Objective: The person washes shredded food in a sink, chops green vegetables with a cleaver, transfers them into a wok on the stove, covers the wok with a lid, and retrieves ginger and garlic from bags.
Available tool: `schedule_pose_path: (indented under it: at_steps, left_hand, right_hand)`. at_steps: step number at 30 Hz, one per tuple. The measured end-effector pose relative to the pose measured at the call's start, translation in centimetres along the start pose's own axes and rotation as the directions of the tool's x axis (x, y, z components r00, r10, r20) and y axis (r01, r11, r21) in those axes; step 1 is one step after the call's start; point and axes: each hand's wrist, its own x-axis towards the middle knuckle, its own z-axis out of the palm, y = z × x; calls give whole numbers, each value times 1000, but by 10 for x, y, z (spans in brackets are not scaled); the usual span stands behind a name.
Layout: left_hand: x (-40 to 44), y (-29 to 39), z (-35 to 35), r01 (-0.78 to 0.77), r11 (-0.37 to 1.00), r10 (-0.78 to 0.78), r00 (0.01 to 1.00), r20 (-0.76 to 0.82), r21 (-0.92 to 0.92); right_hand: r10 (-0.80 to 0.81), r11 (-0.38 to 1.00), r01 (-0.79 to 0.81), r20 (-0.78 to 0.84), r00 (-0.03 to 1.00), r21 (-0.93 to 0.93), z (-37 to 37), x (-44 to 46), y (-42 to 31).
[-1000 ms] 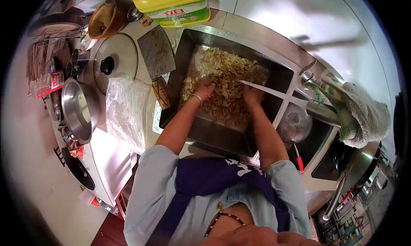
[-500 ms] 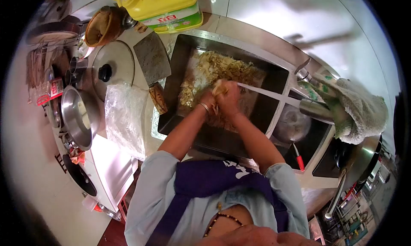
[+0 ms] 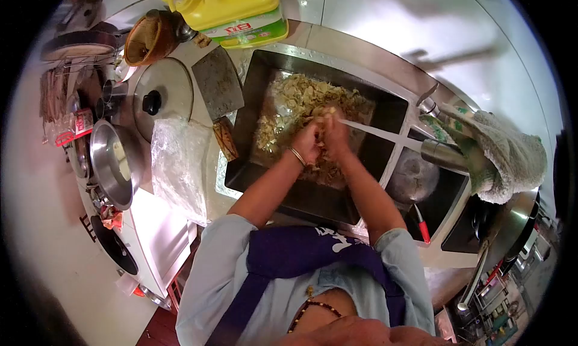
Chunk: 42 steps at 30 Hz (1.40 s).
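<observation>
Left hand (image 3: pixel 307 144), right hand (image 3: pixel 335 135) moved together, clasping yellowish shreds (image 3: pixel 298 95).

At the far side of the desk (image 3: pixel 361 49), a yellow jug (image 3: pixel 242 10) is set, with a brown round vessel (image 3: pixel 144 42) placed to its left. Nearer, a cleaver (image 3: pixel 218 86) is laid beside a glass lid (image 3: pixel 173 99). A clear plastic sheet (image 3: pixel 179 168) is spread near the lid; farther left, a steel bowl (image 3: pixel 105 156) is seen. On the right, a pale towel (image 3: pixel 515 156) is draped.

Glossy white tiled wall (image 3: pixel 373 15) behind a pale beige countertop (image 3: pixel 337 42).
The tiles reflect bright light and carry a soft dark shadow (image 3: pixel 454 61).
</observation>
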Motion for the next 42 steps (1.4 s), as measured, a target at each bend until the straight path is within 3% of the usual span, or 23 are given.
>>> schedule_pose_path:
  at_steps: [1,3,5,6,9,10,11,13,15,17,20,23,24,26,27,29,34,35,36,37,39,41,42]
  left_hand:
    - [3,-7,-2,-2,999,1,1000,24,38]
    - [5,-17,-5,-21,995,14,997,73,102]
    - [11,-8,-7,57,998,-57,998,-17,-5]
    - [6,3,1,75,997,-76,996,-55,-25]
    - [14,7,-12,32,997,-40,993,-115,-67]
    - [18,-2,-17,6,995,-11,999,-53,-95]
    - [17,-10,-19,-17,992,18,1000,8,-124]
    - [0,-8,3,112,991,-113,994,-5,-79]
    - [-10,-10,10,119,992,-116,991,-71,47]
    - [1,-3,3,107,994,-109,993,-53,-25]
    - [23,-2,-28,21,985,-13,999,49,-169]
    - [7,8,-4,-148,926,195,975,104,-348]
    - [11,2,-6,-24,967,71,981,182,-253]
    - [2,-11,1,62,984,-55,997,45,-165]
    - [-3,-12,7,107,986,-111,994,-25,-125]
    - [14,-13,-3,61,990,-56,997,45,-128]
    - [-4,31,17,5,984,0,1000,24,-177]
    - [-3,33,20,-27,976,30,1000,9,-217]
    - [7,19,4,-250,968,243,928,281,-11]
    - [14,1,-10,-125,989,141,958,250,-77]
    - [-19,1,33,118,971,-70,972,223,-210]
    - [6,-2,16,118,959,-72,981,179,-258]
    - [11,5,8,128,960,-97,986,134,-250]
  right_hand:
    - [315,898,-306,25,949,317,-8,10,14]
    - [464,705,-477,167,870,525,-8,12,21]
    - [239,847,-310,211,948,433,-6,-14,29]
    - [-259,950,281,158,953,-138,-2,-29,11]
    - [-434,829,477,201,878,-292,11,-47,-8]
    - [-440,771,496,230,868,-399,9,-45,-19]
    - [-254,898,304,188,949,-319,8,-39,-19]
    - [141,985,-121,162,977,-127,-2,-8,-17]
    - [48,918,18,155,987,-396,-7,9,9]
    - [-102,800,164,137,985,-578,-1,-2,0]
    - [-497,700,589,318,808,-403,15,-33,-15]
    - [-542,636,648,355,762,-418,19,-32,-12]
    - [-397,772,490,294,869,-405,13,-20,-14]
    - [-44,939,108,195,980,-327,-3,6,-19]
    - [-128,881,195,180,975,-432,-1,7,-12]
    - [-297,693,339,176,939,-637,-2,12,7]
    - [-506,703,620,368,780,-348,17,-38,-30]
    - [-357,828,454,317,879,-328,16,-30,-36]
    - [-181,919,262,276,944,-293,11,-17,-45]
    - [7,968,55,246,969,-246,6,-3,-49]
    - [-177,880,254,219,959,-401,-5,18,0]
    - [-297,756,388,253,921,-527,-11,9,3]
    - [-120,920,217,293,949,-327,-7,-9,-25]
